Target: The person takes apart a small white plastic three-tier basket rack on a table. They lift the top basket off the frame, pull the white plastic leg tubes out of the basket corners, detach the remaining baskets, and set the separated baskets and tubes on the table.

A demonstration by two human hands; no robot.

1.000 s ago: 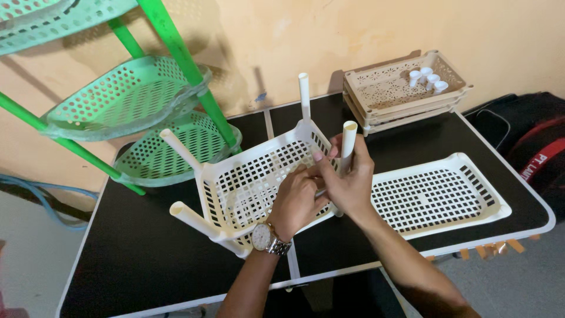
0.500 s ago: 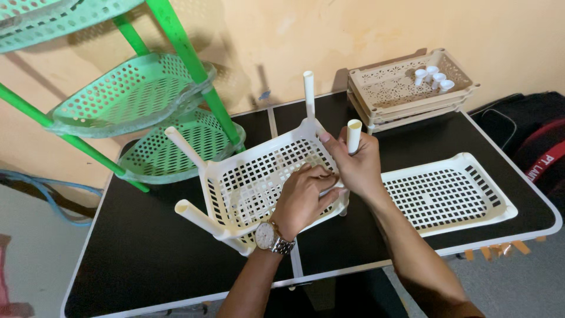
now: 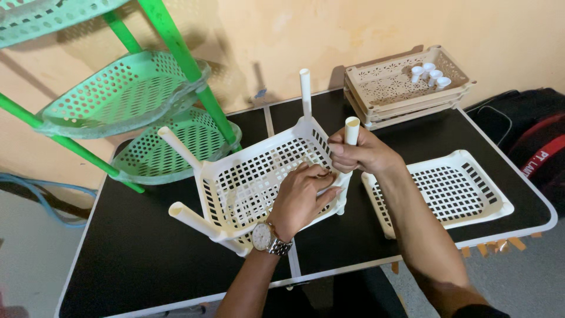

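A white perforated basket tray [image 3: 253, 176] stands tilted on the black table [image 3: 135, 259], with white tube legs sticking out of its corners. My right hand [image 3: 362, 154] is closed around the tube [image 3: 351, 129] at the tray's right front corner. My left hand [image 3: 303, 197], with a wristwatch, presses on the tray's rim and mesh just beside that corner. Other tubes point up at the back [image 3: 305, 94] and out to the left [image 3: 176, 147] and lower left [image 3: 191, 219].
A second white tray [image 3: 471, 176] lies flat at the right. Stacked beige trays [image 3: 406, 88] holding small white caps [image 3: 429, 73] sit at the back right. A green corner shelf rack [image 3: 123, 97] leans at the left. A dark bag [image 3: 529, 135] lies beyond the table's right edge.
The tilted tray has shifted slightly and both hands have adjusted at the right corner. My right hand stays gripped on the tube, and my left hand has slid closer to it.
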